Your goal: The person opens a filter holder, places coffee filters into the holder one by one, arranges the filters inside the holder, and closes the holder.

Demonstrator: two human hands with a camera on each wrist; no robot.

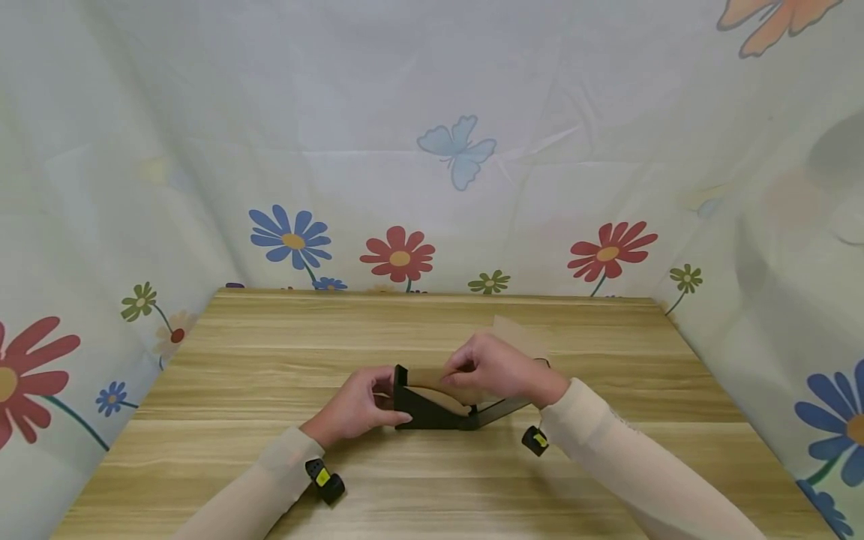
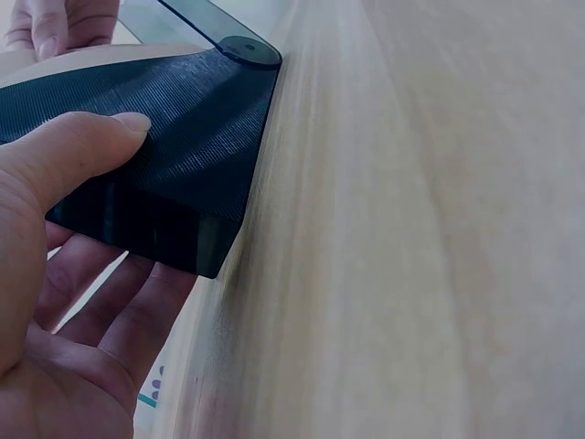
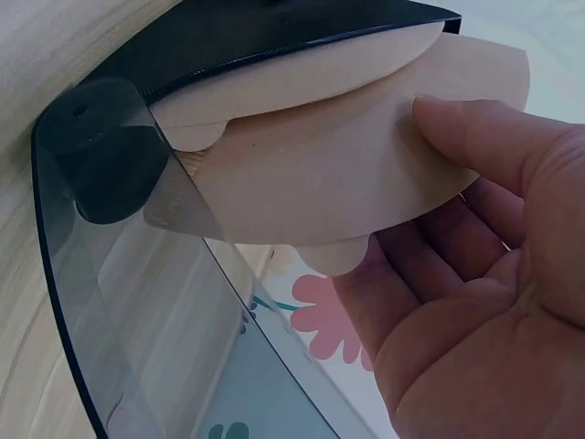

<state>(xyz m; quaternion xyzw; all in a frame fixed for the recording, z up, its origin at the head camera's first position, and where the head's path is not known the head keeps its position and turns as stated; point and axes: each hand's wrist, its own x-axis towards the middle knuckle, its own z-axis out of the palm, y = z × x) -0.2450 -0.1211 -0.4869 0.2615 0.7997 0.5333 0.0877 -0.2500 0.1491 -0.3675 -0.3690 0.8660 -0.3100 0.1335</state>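
Note:
A black holder (image 1: pixel 432 409) with ribbed sides stands on the table, its clear hinged lid (image 3: pixel 137 302) swung out to the right. Tan fan-shaped paper coffee filters (image 3: pixel 311 87) with small rounded tabs sit inside. My left hand (image 1: pixel 361 405) grips the holder's left end, thumb (image 2: pixel 82 151) on the near side and fingers around the end. Between thumb and fingers, my right hand (image 1: pixel 489 367) pinches one filter paper (image 3: pixel 320 174), which sticks partly out beside the stack. In the right wrist view, its fingertips are hidden behind the paper.
Behind my right hand shows a pale tan flat piece (image 1: pixel 520 334); what it is I cannot tell. The wood-grain table (image 1: pixel 283 337) is bordered by a white flowered curtain (image 1: pixel 324 150) at the back and sides. Each sleeve carries a small black wrist device (image 1: pixel 326 481).

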